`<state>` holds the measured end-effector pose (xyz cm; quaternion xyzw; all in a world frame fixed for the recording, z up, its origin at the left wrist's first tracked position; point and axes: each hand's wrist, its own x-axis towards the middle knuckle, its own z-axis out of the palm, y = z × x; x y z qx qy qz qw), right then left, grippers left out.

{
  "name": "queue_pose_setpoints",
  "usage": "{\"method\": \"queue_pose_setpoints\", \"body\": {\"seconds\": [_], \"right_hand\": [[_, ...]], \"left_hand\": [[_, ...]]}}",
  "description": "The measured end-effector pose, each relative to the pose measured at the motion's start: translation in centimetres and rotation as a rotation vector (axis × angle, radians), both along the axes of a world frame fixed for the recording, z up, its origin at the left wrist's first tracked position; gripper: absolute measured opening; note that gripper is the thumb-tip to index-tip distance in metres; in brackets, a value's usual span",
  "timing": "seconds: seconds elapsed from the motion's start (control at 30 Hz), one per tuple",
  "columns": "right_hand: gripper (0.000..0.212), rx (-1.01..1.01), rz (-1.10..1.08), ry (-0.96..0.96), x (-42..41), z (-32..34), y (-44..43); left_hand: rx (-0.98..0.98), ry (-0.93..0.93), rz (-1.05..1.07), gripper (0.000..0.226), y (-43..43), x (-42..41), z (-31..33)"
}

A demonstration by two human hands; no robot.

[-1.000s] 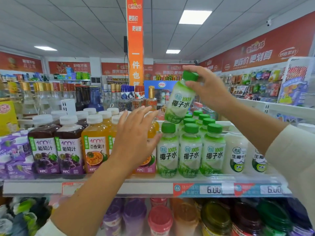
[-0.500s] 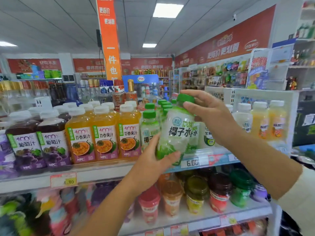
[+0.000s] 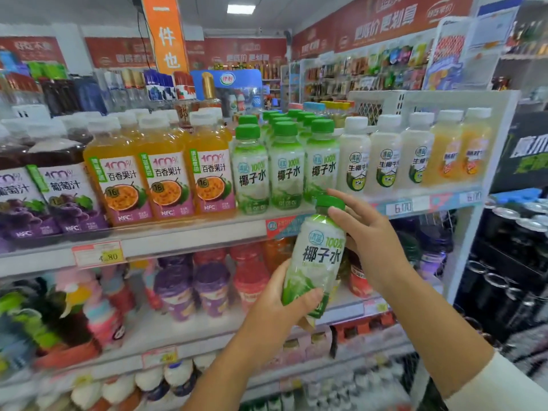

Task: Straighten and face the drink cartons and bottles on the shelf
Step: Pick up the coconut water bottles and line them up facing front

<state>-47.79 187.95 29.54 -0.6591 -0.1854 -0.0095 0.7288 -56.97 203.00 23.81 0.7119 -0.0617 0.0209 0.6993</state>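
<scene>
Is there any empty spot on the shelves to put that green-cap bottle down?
The juice row is packed tight, grape juice to coconut water bottles. Bare white shelf shows only one level down, in front of the purple cups.

ceiling (image 3: 74, 7): white | light panel (image 3: 240, 8): lit | wall signage (image 3: 385, 22): red | banner (image 3: 166, 34): orange, hanging

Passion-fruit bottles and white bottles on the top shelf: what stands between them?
Head view: green-capped coconut water bottles, three across at the front with more behind, fill the stretch from the passion-fruit bottles to the white bottles.
</scene>
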Motion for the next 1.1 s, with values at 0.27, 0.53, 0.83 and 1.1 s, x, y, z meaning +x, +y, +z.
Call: {"method": "queue_pose_setpoints", "body": {"seconds": [0.27, 0.53, 0.83, 1.1], "right_hand": [[0.034, 0.04, -0.019, 0.069, -0.7, -1.0, -1.3], [0.022, 0.051, -0.127, 0.098, -1.1, -0.7, -1.8], [0.027, 0.322, -0.043, 0.189, -1.2, -1.7, -2.1], [0.031, -0.001, -0.094, 0.099, -2.1, -1.3, -2.8]], "left_hand": [[0.035, 0.018, -0.028, 0.052, -1.0, 0.0, -1.0], [0.094, -0.017, 0.065, 0.064, -2.2, -0.2, -0.9], [-0.426, 0.295, -0.226, 0.095, -1.6, 0.3, -2.3], [-0.077, 0.055, 0.099, 0.06, -2.2, -0.2, -2.5]]}}
